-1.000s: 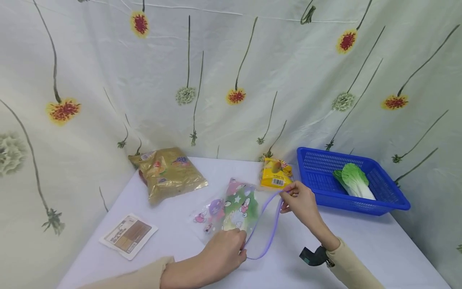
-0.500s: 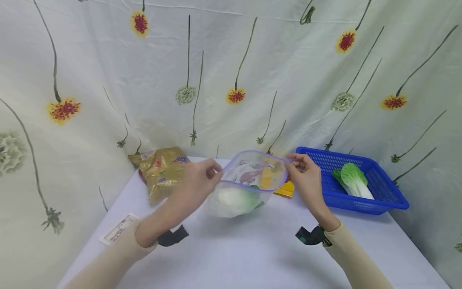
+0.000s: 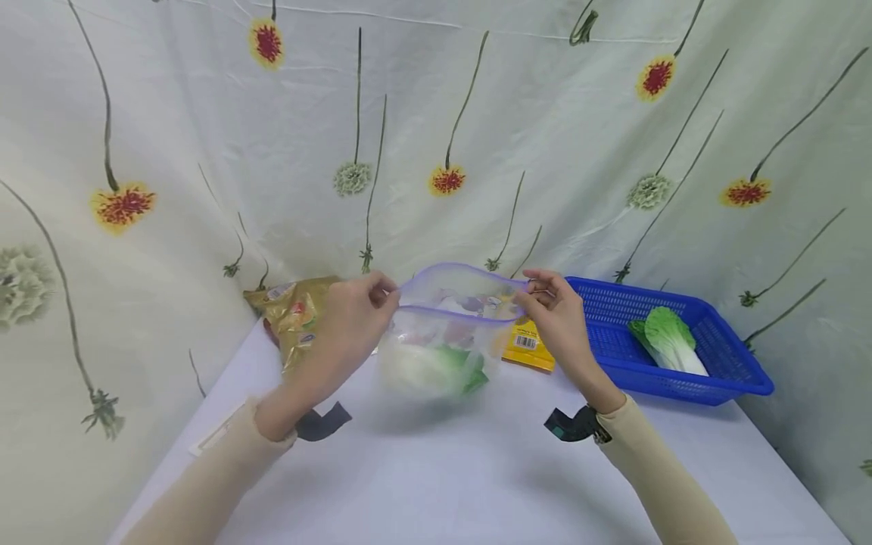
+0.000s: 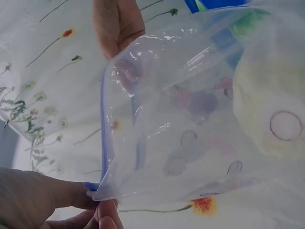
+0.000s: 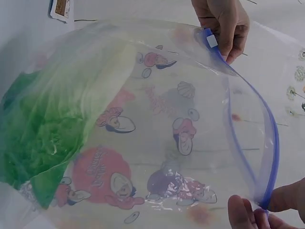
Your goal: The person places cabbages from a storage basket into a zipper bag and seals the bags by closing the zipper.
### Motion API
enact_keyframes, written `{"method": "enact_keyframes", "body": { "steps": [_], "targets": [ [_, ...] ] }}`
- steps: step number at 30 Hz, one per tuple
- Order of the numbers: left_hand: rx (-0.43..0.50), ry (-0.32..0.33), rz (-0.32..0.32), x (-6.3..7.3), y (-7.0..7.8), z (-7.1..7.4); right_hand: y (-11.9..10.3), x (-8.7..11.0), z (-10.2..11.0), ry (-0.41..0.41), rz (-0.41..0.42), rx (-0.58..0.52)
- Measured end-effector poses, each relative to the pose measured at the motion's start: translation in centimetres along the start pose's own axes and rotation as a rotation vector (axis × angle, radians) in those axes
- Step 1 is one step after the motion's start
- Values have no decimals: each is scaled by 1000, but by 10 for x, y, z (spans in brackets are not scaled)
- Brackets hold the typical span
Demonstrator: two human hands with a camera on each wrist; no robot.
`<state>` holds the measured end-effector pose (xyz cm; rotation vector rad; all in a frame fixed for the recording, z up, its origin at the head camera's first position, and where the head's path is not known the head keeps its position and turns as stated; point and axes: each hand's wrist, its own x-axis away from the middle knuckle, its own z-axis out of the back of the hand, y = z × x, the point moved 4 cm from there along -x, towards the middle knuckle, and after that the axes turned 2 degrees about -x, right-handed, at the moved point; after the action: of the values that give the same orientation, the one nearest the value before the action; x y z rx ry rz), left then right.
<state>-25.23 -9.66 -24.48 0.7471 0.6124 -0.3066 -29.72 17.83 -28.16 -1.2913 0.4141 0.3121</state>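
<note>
A clear zip bag (image 3: 436, 341) with a purple rim and sea-animal prints hangs above the table, its mouth spread apart. Inside, a leafy cabbage (image 3: 443, 371) lies sideways at the bottom, white stem end left, green leaves right. My left hand (image 3: 350, 325) pinches the rim's left corner, beside a blue slider (image 5: 209, 39) in the right wrist view. At the opposite corner, my right hand (image 3: 562, 325) pinches the rim between thumb and fingers. Through the film in the left wrist view, the cut stem end (image 4: 286, 125) shows as a pale round.
To the right stands a blue basket (image 3: 732, 378) with another leafy cabbage (image 3: 671, 341) in it. A yellow packet (image 3: 530, 348) lies behind the bag. A gold bag (image 3: 296, 310) at back left is partly behind my left hand. My left sleeve mostly covers a white packet (image 3: 214, 437).
Both hands have raised the bag from the table, the left hand travelling farthest upward. Its mouth now faces up and the cabbage sits low inside. In the last half second, both shifted slightly up and left.
</note>
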Motion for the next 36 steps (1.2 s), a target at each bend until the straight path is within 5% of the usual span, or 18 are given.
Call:
{"method": "enact_keyframes", "body": {
  "steps": [3, 6, 11, 14, 16, 20, 24, 29, 36],
  "targets": [
    [-17, 81, -50, 1, 3, 3, 5, -4, -5, -56, 29, -35],
    [-103, 84, -87, 9, 10, 0, 17, -5, -8, -104, 30, -35],
    [-170, -167, -23, 26, 20, -25, 42, -1, -4, -112, -53, -33],
    [-88, -324, 56, 31, 21, -45, 55, 4, 1, -100, -91, -20],
    [1, -373, 90, 31, 20, -57, 62, 8, 5, -105, -103, 9],
    [154, -365, 102, 29, 19, -77, 76, 16, 12, -147, -97, 133],
    [200, -382, 68, 32, 22, -94, 86, 22, 22, -230, -89, 278],
    [224, -440, 3, 45, 27, -112, 89, 23, 48, -297, -53, 469],
    [253, -533, 27, 58, 24, -129, 94, 4, 121, -111, -240, 650]
  ]
}}
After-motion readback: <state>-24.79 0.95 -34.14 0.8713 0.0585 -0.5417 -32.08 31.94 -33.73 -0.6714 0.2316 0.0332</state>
